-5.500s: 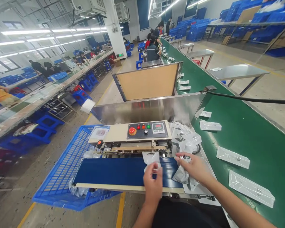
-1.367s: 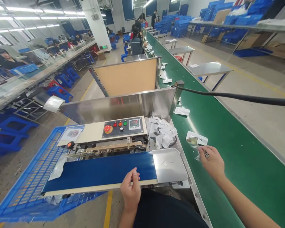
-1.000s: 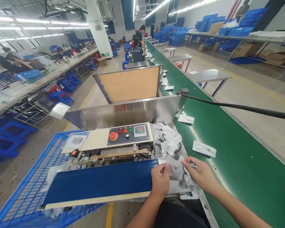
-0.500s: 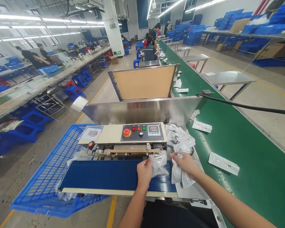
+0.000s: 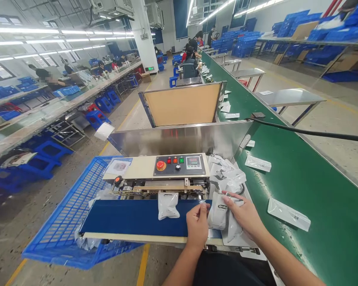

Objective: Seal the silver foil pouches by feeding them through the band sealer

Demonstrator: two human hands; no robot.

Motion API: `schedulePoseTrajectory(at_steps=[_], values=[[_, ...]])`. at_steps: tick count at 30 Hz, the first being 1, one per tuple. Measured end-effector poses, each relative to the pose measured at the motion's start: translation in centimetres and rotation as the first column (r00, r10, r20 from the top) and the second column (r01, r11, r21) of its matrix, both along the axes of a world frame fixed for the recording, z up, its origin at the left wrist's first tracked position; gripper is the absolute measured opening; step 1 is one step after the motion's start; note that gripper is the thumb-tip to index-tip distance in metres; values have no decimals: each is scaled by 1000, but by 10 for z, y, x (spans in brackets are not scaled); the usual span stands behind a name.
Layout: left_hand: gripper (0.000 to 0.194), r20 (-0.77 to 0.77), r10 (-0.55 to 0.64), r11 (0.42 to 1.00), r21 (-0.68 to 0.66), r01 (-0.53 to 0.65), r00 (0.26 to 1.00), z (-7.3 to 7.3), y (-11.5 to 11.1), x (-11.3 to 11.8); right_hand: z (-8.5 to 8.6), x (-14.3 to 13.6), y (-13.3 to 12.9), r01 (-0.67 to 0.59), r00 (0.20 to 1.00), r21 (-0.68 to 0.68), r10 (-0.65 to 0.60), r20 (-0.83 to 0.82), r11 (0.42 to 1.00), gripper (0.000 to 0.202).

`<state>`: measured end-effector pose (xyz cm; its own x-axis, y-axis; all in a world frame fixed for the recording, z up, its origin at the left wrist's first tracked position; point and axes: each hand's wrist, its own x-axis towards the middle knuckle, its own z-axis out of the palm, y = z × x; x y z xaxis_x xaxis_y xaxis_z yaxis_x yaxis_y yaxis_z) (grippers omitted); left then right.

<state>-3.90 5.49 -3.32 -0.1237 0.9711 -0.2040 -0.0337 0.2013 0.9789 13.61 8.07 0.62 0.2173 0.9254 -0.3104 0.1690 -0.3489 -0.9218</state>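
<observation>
My right hand (image 5: 247,214) grips a white plastic pouch (image 5: 218,212) with dark lettering by its upper right part, thumb in front. At that pouch's upper left edge, the fingers of my left hand (image 5: 197,225) are pinched together. Another white pouch (image 5: 168,206) hangs with its top edge at the band sealer (image 5: 155,167), its body over the blue conveyor belt (image 5: 131,218). More white pouches (image 5: 226,174) lie heaped at the sealer's right end, partly hidden behind my right hand.
A blue plastic basket (image 5: 52,234) stands at the sealer's left end, with clear bags in it. Along the right runs a green conveyor (image 5: 298,182) carrying flat white packets (image 5: 289,214). A metal panel (image 5: 179,139) rises behind the sealer, and a black cable (image 5: 310,131) crosses the green conveyor.
The pouch at the sealer has travelled left, out of my left hand. That hand has moved right to another pouch, which my right hand has lifted from beside the belt.
</observation>
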Motion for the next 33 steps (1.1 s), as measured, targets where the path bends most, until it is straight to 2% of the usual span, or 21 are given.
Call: schedulePoseTrajectory(at_steps=[2, 6, 9, 11, 14, 16, 21, 23, 26, 28, 31, 33], values=[[70, 41, 28, 999, -35, -27, 999, -4, 1, 3, -6, 10, -4, -6, 999, -26, 5, -38, 1000, 73], [66, 131, -166, 986, 55, 160, 977, -3, -1, 9, -16, 15, -16, 0, 1000, -37, 0, -4, 999, 61], [64, 144, -309, 951, 80, 300, 940, 0, 0, 14, -20, 14, -21, 86, 995, -77, -89, -38, 993, 71], [65, 152, -327, 945, 53, 323, 932, 0, 1, 16, -22, 19, -22, 110, 989, -83, -118, -94, 990, 76], [68, 212, -194, 978, -38, 207, 958, -2, 5, 16, -21, 30, -23, 81, 984, -45, -87, -153, 996, 74], [69, 254, -118, 985, -93, 145, 960, -5, 8, 14, -18, 36, -24, 32, 990, -56, -39, -137, 998, 71], [70, 362, -83, 972, -176, 156, 929, -11, 15, 11, -12, 37, -22, -93, 995, -116, 89, -39, 989, 58], [70, 366, 14, 967, -243, 81, 931, -14, 20, 13, -16, 35, -19, -79, 995, -150, 69, -67, 986, 51], [68, 318, 254, 918, -377, -124, 913, -21, 27, 18, -26, 30, -8, -26, 988, -222, -9, -154, 975, 44], [67, 304, 369, 877, -428, -220, 879, -26, 32, 19, -30, 23, 4, -29, 984, -231, -12, -176, 973, 42], [66, 300, 448, 850, -436, -296, 842, -30, 37, 9, -28, 3, 23, -103, 983, -227, 64, -171, 969, 41], [67, 300, 453, 855, -412, -314, 840, -29, 39, -7, -22, -11, 32, -167, 976, -217, 129, -178, 962, 41]])
